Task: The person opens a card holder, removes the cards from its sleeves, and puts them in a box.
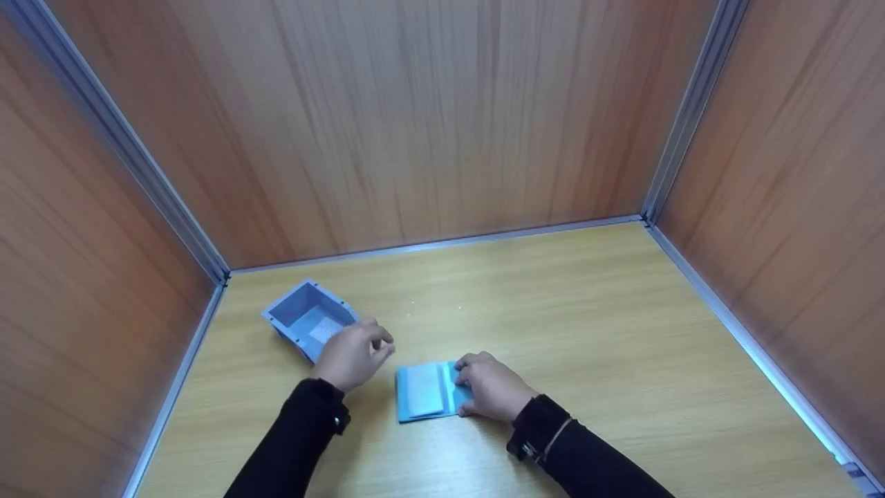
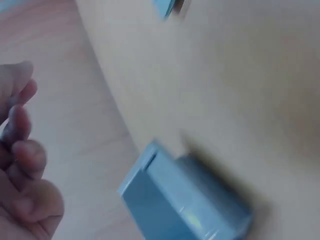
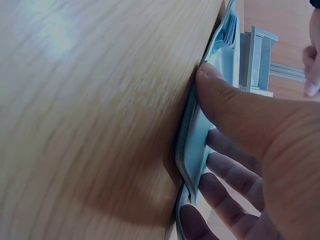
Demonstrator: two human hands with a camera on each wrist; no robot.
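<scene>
Blue plastic is what we see twice on the wooden table (image 1: 588, 332): a flat blue lid (image 1: 423, 391) lying near the front edge, and an open blue box (image 1: 310, 325) just to the left of the lid and a little farther back. We take the lid as our landmark. Our right hand (image 1: 492, 386) rests on the right edge of the lid; in the right wrist view the thumb (image 3: 225, 102) presses against its side and the fingers (image 3: 235, 167) curl under it, so this hand grasps the lid. Our left hand (image 1: 354, 354) hovers to the left of the lid, above the near corner of the box, with fingers loosely curled and holding nothing. Wooden walls (image 1: 415, 124) stand behind the lid and on both sides of it.
</scene>
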